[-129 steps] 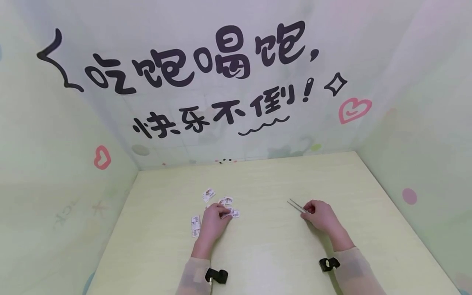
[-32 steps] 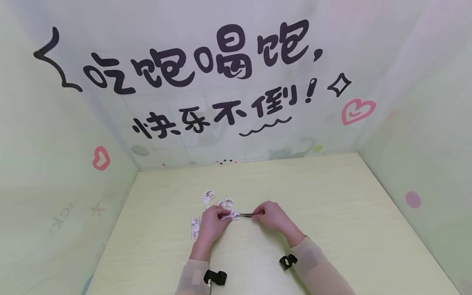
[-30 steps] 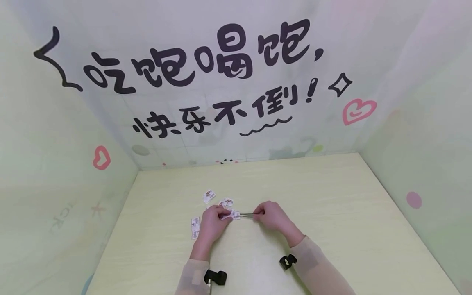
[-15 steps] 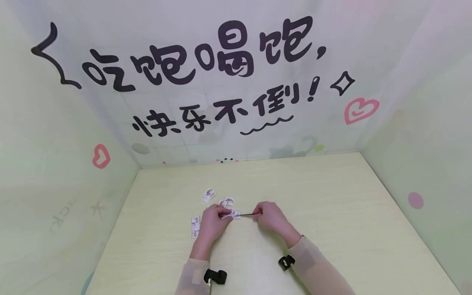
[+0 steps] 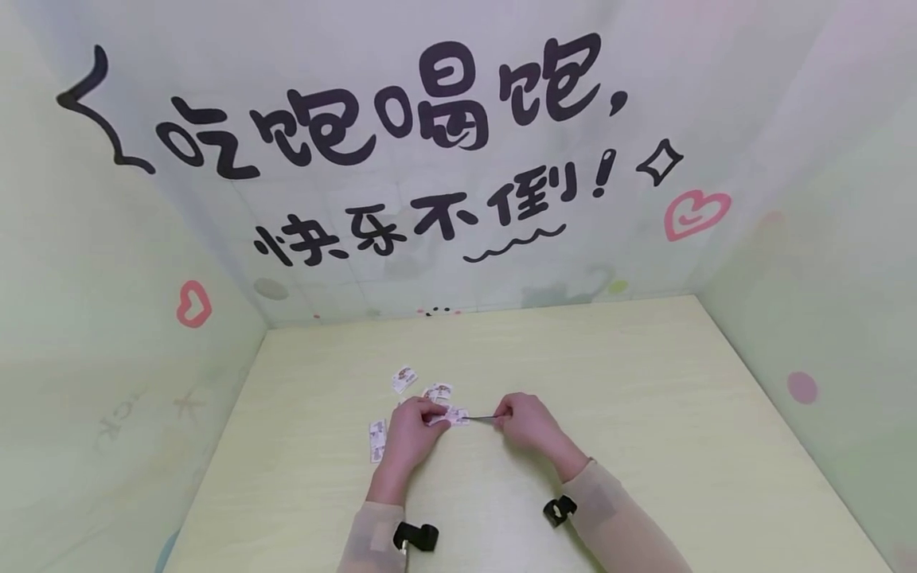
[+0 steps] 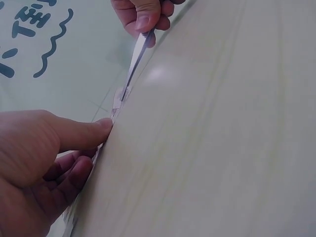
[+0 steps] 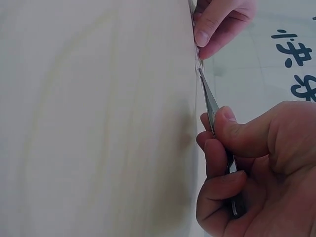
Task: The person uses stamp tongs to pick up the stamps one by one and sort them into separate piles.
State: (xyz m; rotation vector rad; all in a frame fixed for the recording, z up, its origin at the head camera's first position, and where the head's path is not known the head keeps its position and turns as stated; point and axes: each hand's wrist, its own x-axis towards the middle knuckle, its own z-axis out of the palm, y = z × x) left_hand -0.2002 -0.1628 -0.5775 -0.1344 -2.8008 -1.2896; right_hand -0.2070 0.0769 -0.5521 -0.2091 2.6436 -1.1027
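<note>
Right hand (image 5: 532, 423) grips tweezers (image 7: 211, 106), tips at a small printed paper (image 5: 454, 415); left hand (image 5: 411, 434) holds that paper against the pale table (image 5: 587, 358).

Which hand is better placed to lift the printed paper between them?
Probably the right hand: it grips the tweezers, their tips at the right end of the printed paper. The left hand appears busy holding it.

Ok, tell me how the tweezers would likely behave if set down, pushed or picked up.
The tweezers gleam like metal, so they're probably stiff and may be slippery. Their slim build suggests light weight. They look flat-sided rather than round, so rolling seems unlikely.
</note>
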